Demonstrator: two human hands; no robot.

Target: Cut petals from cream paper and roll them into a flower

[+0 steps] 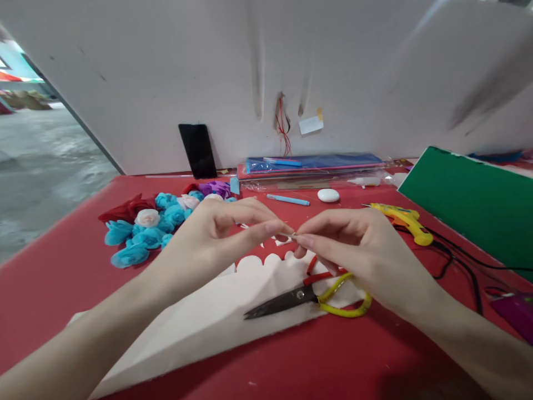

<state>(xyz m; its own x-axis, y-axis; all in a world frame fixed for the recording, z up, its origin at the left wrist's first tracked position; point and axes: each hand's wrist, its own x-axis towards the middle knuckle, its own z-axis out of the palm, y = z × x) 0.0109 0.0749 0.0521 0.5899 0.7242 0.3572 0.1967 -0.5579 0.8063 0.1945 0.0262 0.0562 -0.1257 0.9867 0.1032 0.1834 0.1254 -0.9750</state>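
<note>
My left hand (227, 233) and my right hand (353, 241) meet at their fingertips above the red table. Between them they pinch a thin whitish strip (287, 235), mostly covered by the fingers. Below the hands lies white material (200, 316) with a scalloped far edge. Scissors (287, 300) with black blades and red and yellow handles rest on it, blades pointing left, partly beneath my right hand. Small white scraps (283, 242) lie just behind the fingertips.
Blue, red, white and purple fabric flowers (147, 236) are heaped left. A black phone (197, 150) leans on the wall. Behind are plastic-wrapped sheets (316, 163), a blue pen (288, 199) and a white oval object (328, 195). A yellow glue gun (406, 219) and green board (470, 200) stand right.
</note>
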